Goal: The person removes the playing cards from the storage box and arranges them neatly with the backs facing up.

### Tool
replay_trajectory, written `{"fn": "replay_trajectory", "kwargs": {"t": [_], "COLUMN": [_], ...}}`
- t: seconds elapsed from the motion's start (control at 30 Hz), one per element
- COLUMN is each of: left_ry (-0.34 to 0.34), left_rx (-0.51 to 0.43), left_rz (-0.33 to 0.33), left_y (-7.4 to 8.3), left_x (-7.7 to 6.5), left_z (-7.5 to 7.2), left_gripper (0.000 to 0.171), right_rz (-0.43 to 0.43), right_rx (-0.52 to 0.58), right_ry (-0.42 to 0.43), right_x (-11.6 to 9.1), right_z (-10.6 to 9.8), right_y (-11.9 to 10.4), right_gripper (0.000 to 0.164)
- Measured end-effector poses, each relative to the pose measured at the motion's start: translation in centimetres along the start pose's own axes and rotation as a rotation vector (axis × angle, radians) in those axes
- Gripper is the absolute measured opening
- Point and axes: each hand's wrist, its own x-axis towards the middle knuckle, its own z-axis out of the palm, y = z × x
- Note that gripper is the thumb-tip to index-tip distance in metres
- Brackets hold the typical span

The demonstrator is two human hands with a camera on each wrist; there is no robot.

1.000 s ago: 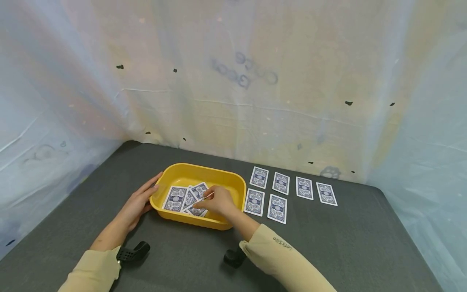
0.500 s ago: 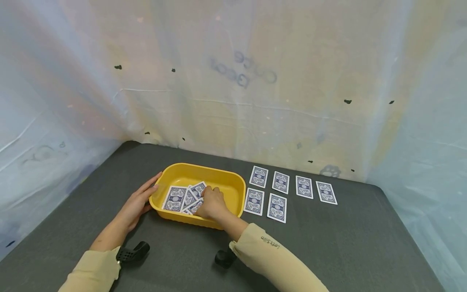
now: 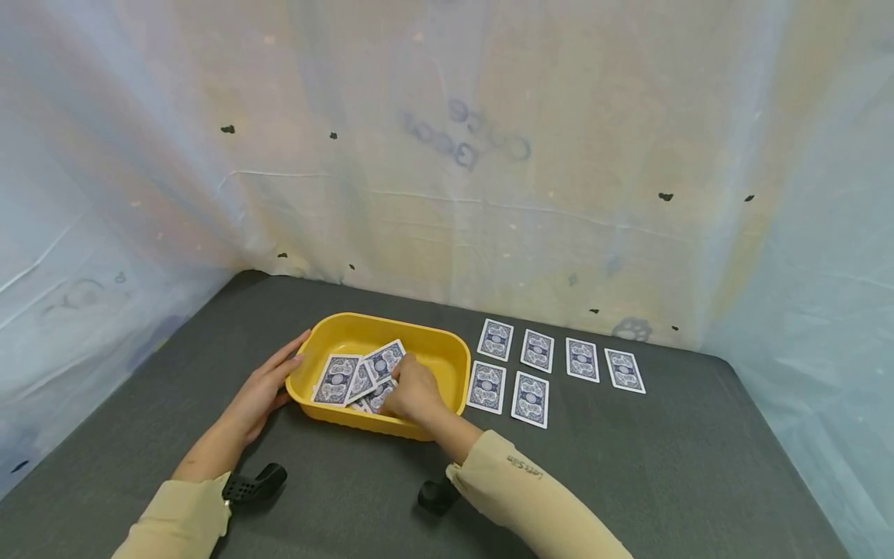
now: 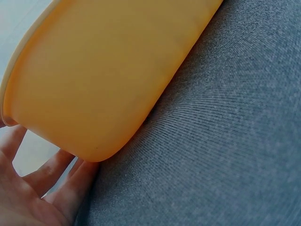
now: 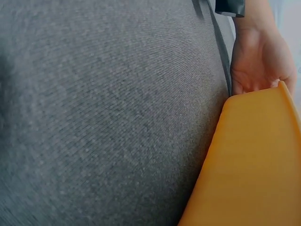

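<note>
A yellow tray (image 3: 447, 349) stands on the dark table with several blue-and-white playing cards (image 3: 337, 379) lying face down and overlapping inside it. My left hand (image 3: 258, 400) holds the tray's left end, one digit over the rim. In the left wrist view, the other fingers (image 4: 70, 190) lie along the outer wall near its base. My right hand (image 3: 414, 392) reaches into the tray's right half, its fingertips right at a card (image 3: 379, 394) that it partly covers. I cannot tell whether they pinch that card. In the right wrist view the tray wall hides the right fingers.
Right of the tray, several face-down cards (image 3: 530, 398) lie in two rows on the table (image 3: 670, 466), the upper row longer. Translucent plastic sheeting (image 3: 447, 233) hangs behind and at both sides. Both wrists carry black camera mounts (image 3: 260, 483).
A card that stood tilted in my right fingers is down among the others. The upper card in the pile has shifted right. My right hand dipped lower, then moved slightly right; the left hand stayed put.
</note>
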Motion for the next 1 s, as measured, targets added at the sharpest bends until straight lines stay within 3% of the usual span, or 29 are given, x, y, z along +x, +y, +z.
{"fn": "replay_trajectory", "kwargs": {"t": [0.33, 0.73, 1.0], "left_ry": [-0.004, -0.007, -0.006], "left_rx": [-0.004, -0.026, -0.024], "left_rz": [-0.006, -0.013, -0.020], "left_y": [0.0, 0.0, 0.0], "left_x": [0.1, 0.2, 0.2], "left_z": [0.1, -0.1, -0.2], "left_gripper": [0.062, 0.064, 0.063], "right_rz": [-0.001, -0.094, -0.154], "right_rx": [0.106, 0.127, 0.185], "right_ry": [0.072, 0.124, 0.136], "right_x": [-1.0, -1.6, -1.9], "right_z": [-1.5, -4.2, -5.3], "right_y": [0.3, 1.9, 2.8], "right_gripper": [0.029, 0.035, 0.047]}}
